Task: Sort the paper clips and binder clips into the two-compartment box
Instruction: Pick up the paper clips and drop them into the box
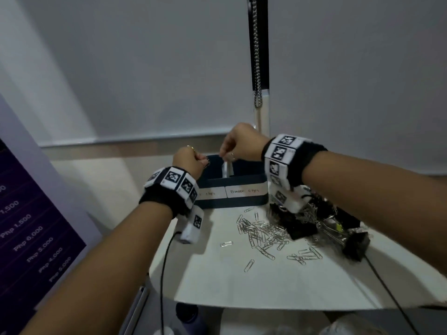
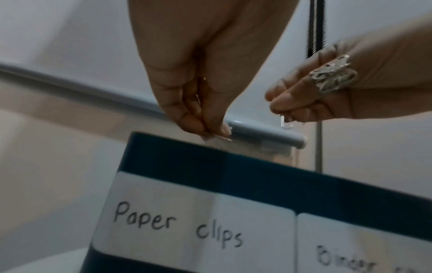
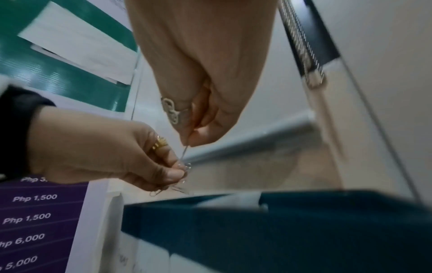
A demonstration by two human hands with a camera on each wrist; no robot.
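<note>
A dark blue two-compartment box (image 1: 232, 201) stands at the back of the white table, labelled "Paper clips" (image 2: 177, 223) on the left and "Binder clips" (image 1: 244, 191) on the right. My left hand (image 1: 204, 162) hovers over the left compartment and pinches several paper clips (image 3: 177, 188) in its fingertips (image 2: 215, 132). My right hand (image 1: 226, 157) is just beside it and pinches one paper clip (image 3: 183, 153) that hangs down. Loose paper clips (image 1: 263, 235) lie scattered in front of the box. Black binder clips (image 1: 314, 218) are piled to their right.
A purple price sign (image 1: 29, 238) stands close at the left. A blind's bead chain (image 1: 257, 68) hangs behind the box. Thin black cables (image 1: 164, 274) run from both wrists across the table's round front edge (image 1: 169, 293).
</note>
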